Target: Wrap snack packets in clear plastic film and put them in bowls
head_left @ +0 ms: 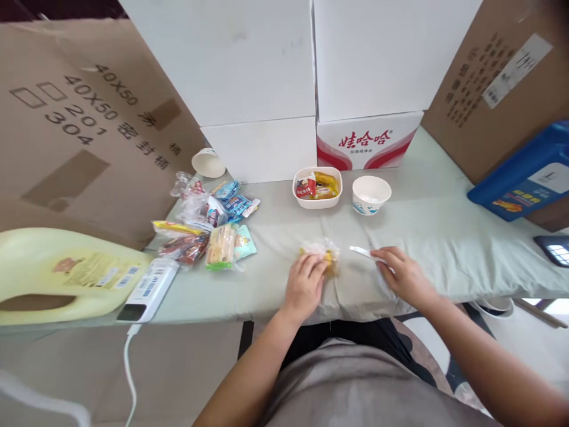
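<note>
My left hand [306,281] lies over a small snack packet [330,256] in clear wrapping with yellow showing, its fingers curled onto the near side. The fingers hide much of the packet. To its right, my right hand [405,274] pinches a slim white tool [362,252], perhaps a small cutter, its tip pointing left towards the packet. Beyond the hands, a white square bowl [317,203] holds several red and yellow packets. Beside that bowl stands a round paper cup [365,206] with a blue print, and something whitish shows inside it.
Several wrapped snacks [221,246] lie heaped at left, with a tipped white cup [208,163] behind. A power bank [149,292] with a cable and a cream jug [80,276] sit at the left front. White boxes [260,151] wall the back. A blue bottle [524,178] lies right.
</note>
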A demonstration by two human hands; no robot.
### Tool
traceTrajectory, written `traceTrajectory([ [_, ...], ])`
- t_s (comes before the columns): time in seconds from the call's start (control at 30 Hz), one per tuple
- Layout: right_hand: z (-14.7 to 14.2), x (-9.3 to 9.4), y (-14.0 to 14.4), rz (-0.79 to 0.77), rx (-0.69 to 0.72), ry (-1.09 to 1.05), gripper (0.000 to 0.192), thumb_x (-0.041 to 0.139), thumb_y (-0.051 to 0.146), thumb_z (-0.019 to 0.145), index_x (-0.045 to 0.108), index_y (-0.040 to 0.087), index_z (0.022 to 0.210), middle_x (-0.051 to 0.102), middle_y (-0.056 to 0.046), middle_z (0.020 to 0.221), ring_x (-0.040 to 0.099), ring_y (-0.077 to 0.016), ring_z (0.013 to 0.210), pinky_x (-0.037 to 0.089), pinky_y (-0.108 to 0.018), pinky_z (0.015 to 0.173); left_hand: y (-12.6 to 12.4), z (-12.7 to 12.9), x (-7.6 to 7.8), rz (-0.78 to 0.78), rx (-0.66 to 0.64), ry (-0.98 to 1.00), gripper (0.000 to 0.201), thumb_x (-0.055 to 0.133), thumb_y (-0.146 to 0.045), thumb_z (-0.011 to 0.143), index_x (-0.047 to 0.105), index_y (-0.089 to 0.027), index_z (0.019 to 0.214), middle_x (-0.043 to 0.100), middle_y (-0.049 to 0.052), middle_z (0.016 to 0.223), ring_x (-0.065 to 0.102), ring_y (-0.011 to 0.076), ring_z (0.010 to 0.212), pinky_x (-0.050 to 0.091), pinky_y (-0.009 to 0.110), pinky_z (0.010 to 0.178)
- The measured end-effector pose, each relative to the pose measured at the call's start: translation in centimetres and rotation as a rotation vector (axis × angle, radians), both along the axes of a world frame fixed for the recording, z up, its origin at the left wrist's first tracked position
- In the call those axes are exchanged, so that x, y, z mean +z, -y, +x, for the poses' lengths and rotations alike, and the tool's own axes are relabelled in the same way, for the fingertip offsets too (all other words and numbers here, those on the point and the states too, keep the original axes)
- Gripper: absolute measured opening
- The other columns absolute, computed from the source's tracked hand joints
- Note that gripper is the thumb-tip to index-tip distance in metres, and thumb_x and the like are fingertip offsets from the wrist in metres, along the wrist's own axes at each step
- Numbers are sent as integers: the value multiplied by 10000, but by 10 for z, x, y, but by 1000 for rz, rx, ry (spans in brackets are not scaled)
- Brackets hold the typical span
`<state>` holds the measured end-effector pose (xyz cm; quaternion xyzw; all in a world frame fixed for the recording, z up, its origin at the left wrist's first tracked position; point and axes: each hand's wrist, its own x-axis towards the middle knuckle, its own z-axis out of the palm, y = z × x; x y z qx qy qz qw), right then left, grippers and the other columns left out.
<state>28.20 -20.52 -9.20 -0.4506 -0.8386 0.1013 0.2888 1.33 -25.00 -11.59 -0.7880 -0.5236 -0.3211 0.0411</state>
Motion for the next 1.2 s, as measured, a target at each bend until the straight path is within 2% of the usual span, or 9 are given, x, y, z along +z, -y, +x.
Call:
traceTrajectory([
  [0.1, -40, 16, 6, 17, 130, -6, 300, 427, 219, 963, 592, 238, 1213, 637, -96, 1113, 644, -205, 971, 548, -337, 805, -5, 17, -8, 31, -84, 103, 278, 508, -145, 905, 532, -205, 1175, 542, 125, 1263, 508, 260, 1232, 480, 454, 1006],
  [0.2, -49, 20, 9, -36, 195, 115, 296, 441, 200, 954, 609, 233, 1195, 658, -82, 1035, 662, -193, 871, 544, -317, 735, -1, 11, -12, 21, -60, 271, 243, 512, -160, 911, 485, -190, 1151, 530, 135, 1231, 539, 236, 1195, 507, 433, 979],
  [0.3, -18, 13, 4, -105, 153, 161, 285, 434, 210, 951, 625, 235, 1161, 666, -68, 1033, 664, -187, 863, 538, -319, 748, 4, 2, -12, -1, -73, 363, 251, 505, -178, 920, 461, -193, 1167, 542, 131, 1205, 546, 226, 1182, 505, 432, 975],
  [0.5, 50, -9, -13, 17, -218, 178, 245, 470, 280, 919, 692, 209, 993, 686, -111, 948, 619, -283, 925, 502, -465, 836, -3, -3, -19, -72, 75, 517, 513, 567, -295, 912, 383, -204, 1382, 535, 151, 1275, 604, 208, 1050, 555, 369, 838],
  [0.63, 13, -11, -7, -16, -163, -123, 295, 517, 402, 924, 629, 223, 1129, 633, -118, 1162, 581, -268, 1085, 498, -458, 912, -11, -2, -20, -126, 9, 526, 206, 535, -271, 926, 631, -216, 1100, 628, 79, 1082, 629, 186, 999, 560, 353, 848],
  [0.77, -47, -8, -12, -152, 28, -234, 586, 647, 502, 827, 506, 195, 1307, 545, -159, 1333, 516, -286, 1233, 482, -475, 963, -13, -1, -11, -217, -68, 647, 126, 591, -291, 885, 674, -199, 901, 641, 73, 1031, 637, 176, 950, 557, 311, 783],
  [0.97, -47, -16, -32, -162, -6, -256, 118, 542, 285, 888, 632, 215, 859, 689, -86, 1040, 634, -234, 1007, 494, -451, 923, 1, -38, -6, -310, 256, 1255, 249, 686, -388, 776, 570, -179, 844, 642, 16, 816, 641, 140, 733, 519, 243, 642],
  [1.1, -23, -5, -9, 70, -168, -325, 166, 555, 262, 886, 597, 220, 1042, 650, -100, 1079, 604, -253, 1043, 491, -458, 910, 31, -64, -7, -106, 448, 1238, 214, 693, -321, 770, 546, -181, 838, 574, -20, 756, 593, 104, 673, 489, 221, 640],
  [1.2, -28, 14, 11, 213, -23, -286, 253, 574, 217, 886, 564, 219, 1138, 630, -104, 1091, 576, -251, 1069, 475, -445, 926, 47, -56, 4, 200, 359, 898, 104, 632, -211, 825, 556, -193, 894, 577, 9, 854, 591, 126, 792, 502, 262, 737],
])
